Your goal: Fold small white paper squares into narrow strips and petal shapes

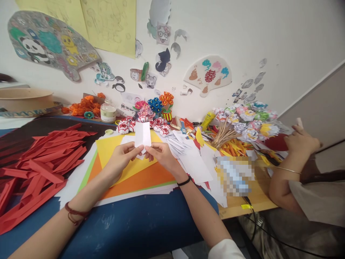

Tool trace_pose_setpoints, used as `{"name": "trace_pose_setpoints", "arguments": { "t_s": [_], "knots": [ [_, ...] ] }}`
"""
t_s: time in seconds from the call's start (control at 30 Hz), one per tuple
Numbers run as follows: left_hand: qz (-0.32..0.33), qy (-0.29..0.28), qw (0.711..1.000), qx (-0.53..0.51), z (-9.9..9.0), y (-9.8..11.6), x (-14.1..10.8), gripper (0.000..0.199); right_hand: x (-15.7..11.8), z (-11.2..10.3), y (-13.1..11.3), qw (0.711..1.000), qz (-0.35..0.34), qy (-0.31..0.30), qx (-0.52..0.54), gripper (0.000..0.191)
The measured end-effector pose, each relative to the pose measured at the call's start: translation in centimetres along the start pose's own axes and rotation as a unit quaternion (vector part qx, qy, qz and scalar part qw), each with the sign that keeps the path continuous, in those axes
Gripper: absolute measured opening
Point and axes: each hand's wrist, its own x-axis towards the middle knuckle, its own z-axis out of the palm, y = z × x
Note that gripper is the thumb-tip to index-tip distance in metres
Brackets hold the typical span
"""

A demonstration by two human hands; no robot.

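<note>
A small white piece of paper [143, 135] with a crease down its middle stands upright between my two hands. My left hand [124, 155] pinches its lower left edge between thumb and fingers. The lower right edge is pinched the same way by my right hand [161, 154]. Both thumbs meet near the bottom of the paper. Below the hands lie yellow sheets [107, 145], an orange sheet [145, 180] and white paper, stacked and fanned. Several narrow white paper strips [179, 144] lie just right of my right hand.
Folded red paper strips [45, 165] are heaped at left. Behind stand paper flowers [155, 106], a glass jar [108, 111] and a yellow glue bottle [208, 120]. A bouquet [248, 118] lies at right. Another person's hand [303, 138] holds something small and pale at far right.
</note>
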Motion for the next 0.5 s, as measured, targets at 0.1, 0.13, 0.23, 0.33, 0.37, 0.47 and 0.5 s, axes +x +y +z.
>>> {"name": "trace_pose_setpoints", "arguments": {
  "t_s": [0.1, 0.13, 0.23, 0.33, 0.37, 0.47, 0.5],
  "knots": [
    [0.004, -0.003, 1.0, 0.014, -0.07, 0.05, 0.0, 0.033, 0.02, -0.01, 0.02, 1.0, -0.001, 0.003, 0.008, 0.035],
    [0.009, 0.002, 1.0, 0.024, -0.12, 0.0, 0.06, 0.035, 0.02, -0.01, 0.03, 1.0, -0.002, 0.004, 0.01, 0.035],
    [0.031, 0.037, 0.997, 0.065, -0.33, -0.26, 0.35, 0.042, 0.0, -0.03, 0.01, 1.0, -0.003, 0.006, 0.011, 0.033],
    [0.037, 0.056, 0.995, 0.069, -0.53, -0.46, 0.56, 0.037, 0.01, -0.09, -0.08, 1.0, 0.002, 0.007, 0.005, 0.033],
    [0.035, 0.053, 0.996, 0.058, -0.57, -0.48, 0.57, 0.035, 0.03, -0.13, -0.11, 1.0, 0.003, 0.01, 0.003, 0.033],
    [0.032, 0.034, 0.999, 0.022, -0.58, -0.45, 0.39, 0.032, 0.19, -0.28, -0.12, 0.999, -0.007, 0.044, -0.01, 0.035],
    [0.037, 0.029, 0.999, 0.017, -0.53, -0.43, 0.3, 0.032, 0.28, -0.33, -0.07, 0.998, -0.013, 0.056, -0.015, 0.034]
  ]
}}
